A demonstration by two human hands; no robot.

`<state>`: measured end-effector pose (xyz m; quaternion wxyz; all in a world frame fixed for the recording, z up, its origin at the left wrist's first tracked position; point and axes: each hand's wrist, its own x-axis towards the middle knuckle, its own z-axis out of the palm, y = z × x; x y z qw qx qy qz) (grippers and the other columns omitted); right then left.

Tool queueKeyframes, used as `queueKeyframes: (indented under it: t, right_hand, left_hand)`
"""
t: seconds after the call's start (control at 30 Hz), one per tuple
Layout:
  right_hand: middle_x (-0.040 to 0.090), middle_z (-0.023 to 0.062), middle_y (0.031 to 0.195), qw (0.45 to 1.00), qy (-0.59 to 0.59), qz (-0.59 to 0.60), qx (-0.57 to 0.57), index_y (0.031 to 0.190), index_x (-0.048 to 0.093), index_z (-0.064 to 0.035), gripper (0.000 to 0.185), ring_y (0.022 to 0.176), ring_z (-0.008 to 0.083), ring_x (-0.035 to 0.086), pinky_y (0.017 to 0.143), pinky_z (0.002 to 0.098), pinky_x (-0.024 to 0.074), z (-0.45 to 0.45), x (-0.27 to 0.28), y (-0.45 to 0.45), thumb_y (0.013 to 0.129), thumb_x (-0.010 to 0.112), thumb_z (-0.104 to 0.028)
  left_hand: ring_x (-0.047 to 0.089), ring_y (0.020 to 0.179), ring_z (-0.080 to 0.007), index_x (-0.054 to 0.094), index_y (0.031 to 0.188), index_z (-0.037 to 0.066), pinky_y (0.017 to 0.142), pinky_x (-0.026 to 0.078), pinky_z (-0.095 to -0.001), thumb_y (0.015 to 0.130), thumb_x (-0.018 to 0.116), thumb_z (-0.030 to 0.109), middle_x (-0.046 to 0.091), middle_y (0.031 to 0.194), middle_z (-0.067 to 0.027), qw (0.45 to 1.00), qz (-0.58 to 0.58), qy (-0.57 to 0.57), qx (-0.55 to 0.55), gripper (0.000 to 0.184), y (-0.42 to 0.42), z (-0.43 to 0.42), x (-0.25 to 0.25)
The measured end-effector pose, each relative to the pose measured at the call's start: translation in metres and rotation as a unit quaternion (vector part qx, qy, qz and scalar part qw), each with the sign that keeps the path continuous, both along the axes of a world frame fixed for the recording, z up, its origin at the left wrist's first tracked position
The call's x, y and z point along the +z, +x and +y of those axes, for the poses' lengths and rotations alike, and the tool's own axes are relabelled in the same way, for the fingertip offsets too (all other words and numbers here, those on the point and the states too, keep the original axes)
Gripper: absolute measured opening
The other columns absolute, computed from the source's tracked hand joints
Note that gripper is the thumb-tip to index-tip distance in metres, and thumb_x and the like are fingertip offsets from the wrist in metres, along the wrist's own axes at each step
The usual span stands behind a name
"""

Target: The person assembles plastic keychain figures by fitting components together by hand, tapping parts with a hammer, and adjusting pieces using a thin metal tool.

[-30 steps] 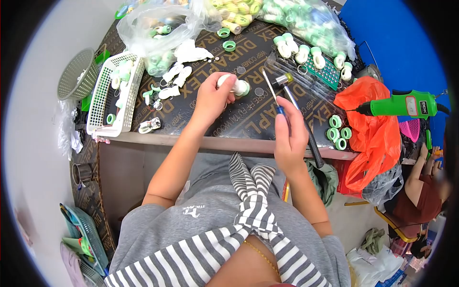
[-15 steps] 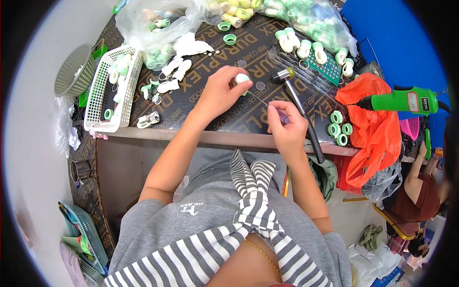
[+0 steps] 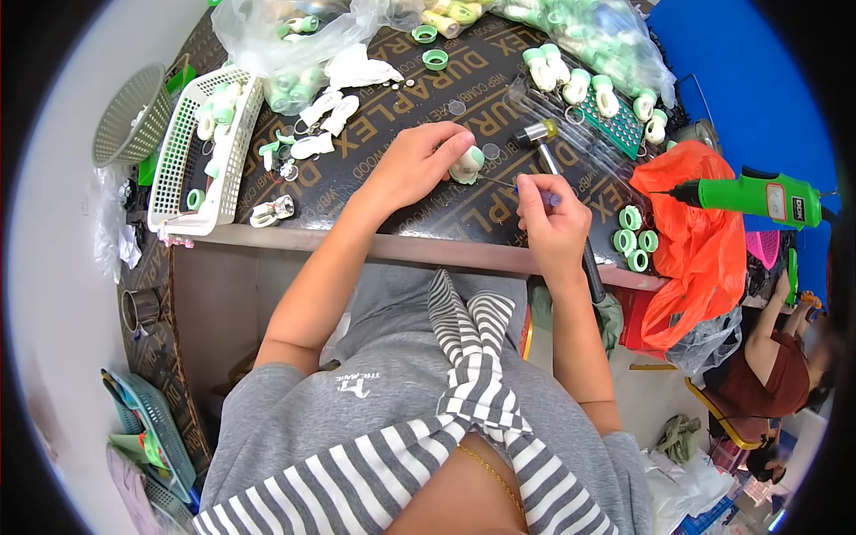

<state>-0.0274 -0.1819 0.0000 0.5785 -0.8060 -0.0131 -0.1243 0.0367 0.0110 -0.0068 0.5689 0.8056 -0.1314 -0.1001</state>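
Note:
My left hand (image 3: 419, 165) is closed around a white and green piece (image 3: 466, 166) on the dark printed tabletop (image 3: 374, 214). To its right, my right hand (image 3: 553, 217) grips a thin screwdriver (image 3: 550, 200), its shaft directed left at the piece's lower part. Whether the tip touches the piece cannot be made out. Beyond the right hand lies a hammer (image 3: 547, 159), its handle running partly behind that hand. Two clear discs (image 3: 491, 152) rest near the piece.
A white basket (image 3: 161, 178) of parts stands left. Plastic bags (image 3: 308, 53) are at the back. Green rings (image 3: 625, 241), an orange bag (image 3: 691, 241) and a green power tool (image 3: 758, 196) are right. Another person (image 3: 767, 366) sits far right.
The screwdriver has swung from pointing up to pointing left at the piece. My left hand has moved right with the piece, which now stands more upright.

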Motion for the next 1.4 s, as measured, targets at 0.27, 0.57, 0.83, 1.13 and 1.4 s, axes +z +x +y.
queueKeyframes:
  t: [0.27, 0.57, 0.83, 1.13, 1.4]
  right_hand:
    - [0.059, 0.0082, 0.063, 0.997, -0.066, -0.044, 0.019, 0.084, 0.062, -0.0005, 0.012, 0.051, 0.0132, 0.054, 0.05, 0.0258, 0.0426, 0.008, 0.005, 0.004, 0.085, 0.065, -0.012]
    - [0.059, 0.0121, 0.063, 0.977, -0.166, -0.121, 0.049, 0.08, 0.059, -0.0013, 0.012, 0.053, 0.0229, 0.058, 0.049, 0.0309, 0.0441, 0.006, 0.013, 0.022, 0.084, 0.065, -0.012]
    - [0.061, 0.017, 0.069, 0.964, -0.225, -0.01, 0.138, 0.078, 0.059, -0.0002, 0.02, 0.066, 0.0337, 0.061, 0.058, 0.0398, 0.0468, 0.007, 0.036, 0.047, 0.084, 0.061, -0.019]
    - [0.061, 0.0205, 0.068, 0.962, -0.216, -0.006, 0.169, 0.079, 0.063, 0.0022, 0.021, 0.065, 0.0361, 0.061, 0.059, 0.0402, 0.0488, 0.005, 0.036, 0.063, 0.082, 0.06, -0.019]
    - [0.063, 0.0203, 0.072, 0.958, -0.23, 0.002, 0.17, 0.083, 0.063, 0.0018, 0.025, 0.069, 0.0365, 0.062, 0.064, 0.0413, 0.0495, 0.005, 0.039, 0.066, 0.083, 0.056, -0.022]
  left_hand:
    - [0.061, 0.073, -0.0203, 0.065, 0.099, 0.001, 0.069, 0.049, -0.0311, 0.084, 0.06, 0.027, 0.064, 0.083, -0.013, 0.994, -0.096, 0.029, -0.029, 0.031, 0.008, 0.001, -0.001]
    - [0.056, 0.07, -0.0087, 0.063, 0.104, 0.001, 0.064, 0.047, -0.0243, 0.085, 0.063, 0.017, 0.063, 0.085, -0.0066, 0.992, -0.054, 0.062, -0.094, 0.025, 0.013, -0.001, 0.006]
    - [0.061, 0.079, -0.0289, 0.065, 0.1, 0.002, 0.072, 0.048, -0.0351, 0.085, 0.06, 0.023, 0.063, 0.087, -0.0133, 0.969, -0.151, 0.098, -0.172, 0.026, 0.022, 0.006, 0.006]
    - [0.06, 0.079, -0.0271, 0.065, 0.101, 0.003, 0.072, 0.048, -0.0332, 0.083, 0.062, 0.022, 0.063, 0.087, -0.0127, 0.969, -0.114, 0.117, -0.186, 0.026, 0.027, 0.006, 0.011]
    - [0.058, 0.078, -0.0121, 0.06, 0.095, -0.001, 0.07, 0.047, -0.0268, 0.075, 0.061, 0.011, 0.065, 0.088, -0.0076, 0.981, -0.03, -0.042, -0.185, 0.023, 0.026, -0.017, 0.005]
